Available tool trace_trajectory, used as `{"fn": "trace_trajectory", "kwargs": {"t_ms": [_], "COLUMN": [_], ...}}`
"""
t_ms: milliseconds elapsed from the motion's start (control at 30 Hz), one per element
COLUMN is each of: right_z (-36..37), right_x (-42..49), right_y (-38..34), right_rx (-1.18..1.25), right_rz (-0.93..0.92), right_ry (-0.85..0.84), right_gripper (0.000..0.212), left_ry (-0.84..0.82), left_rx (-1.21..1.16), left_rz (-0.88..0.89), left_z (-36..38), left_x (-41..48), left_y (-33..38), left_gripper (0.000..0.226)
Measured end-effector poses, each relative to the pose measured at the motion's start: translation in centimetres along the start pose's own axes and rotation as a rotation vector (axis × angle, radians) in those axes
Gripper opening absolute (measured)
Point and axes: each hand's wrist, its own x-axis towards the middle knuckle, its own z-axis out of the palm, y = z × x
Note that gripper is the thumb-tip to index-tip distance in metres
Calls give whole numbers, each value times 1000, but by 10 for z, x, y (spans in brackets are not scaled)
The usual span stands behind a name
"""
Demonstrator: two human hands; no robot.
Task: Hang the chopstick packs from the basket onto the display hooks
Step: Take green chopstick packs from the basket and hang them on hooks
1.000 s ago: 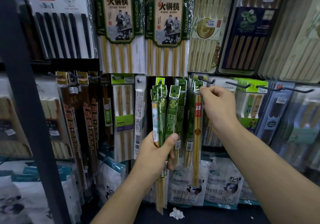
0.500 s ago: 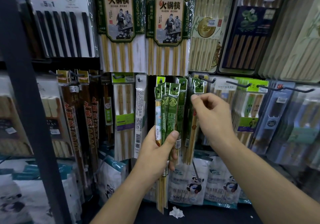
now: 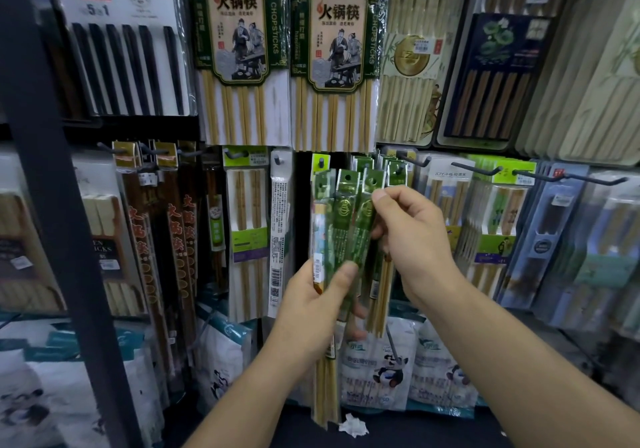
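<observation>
My left hand [image 3: 317, 304] grips a bunch of slim green-topped chopstick packs [image 3: 341, 226] upright in front of the display wall. My right hand [image 3: 407, 236] pinches the rightmost pack of that bunch near its green top, thumb in front and fingers behind. Just behind the bunch, more green packs hang on a hook [image 3: 398, 170]. A bare black hook [image 3: 414, 161] juts out to the right of them. The basket is out of view.
Large hot-pot chopstick packs [image 3: 239, 56] hang above. Dark red packs [image 3: 176, 240] hang at left behind a black shelf post [image 3: 59, 205]. More bare hook tips [image 3: 485, 170] jut out at right. Panda-printed bags [image 3: 384, 371] stand below, with a crumpled paper scrap [image 3: 353, 425] on the dark shelf.
My right hand came down and left from the hook, leaving a pack hanging there, and now pinches a pack in the bunch. My left hand raised the bunch slightly.
</observation>
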Motion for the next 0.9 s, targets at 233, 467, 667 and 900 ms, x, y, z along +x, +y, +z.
{"fn": "trace_trajectory", "kwargs": {"t_ms": [233, 467, 667, 900], "right_z": [-17, -20, -20, -21], "right_x": [26, 36, 35, 37], "right_y": [-8, -4, -4, -1], "right_rx": [-56, -160, -147, -175], "right_rz": [6, -38, -35, -45], "right_ry": [162, 193, 203, 208], "right_gripper": [30, 38, 35, 36], "left_ry": [107, 7, -29, -44], "left_rx": [41, 66, 96, 64], "left_rz": [-26, -17, 9, 22], "left_z": [-10, -6, -8, -9], "left_x": [5, 2, 2, 1], "left_y": [-3, -2, -2, 0], "left_gripper": [39, 42, 30, 10]}}
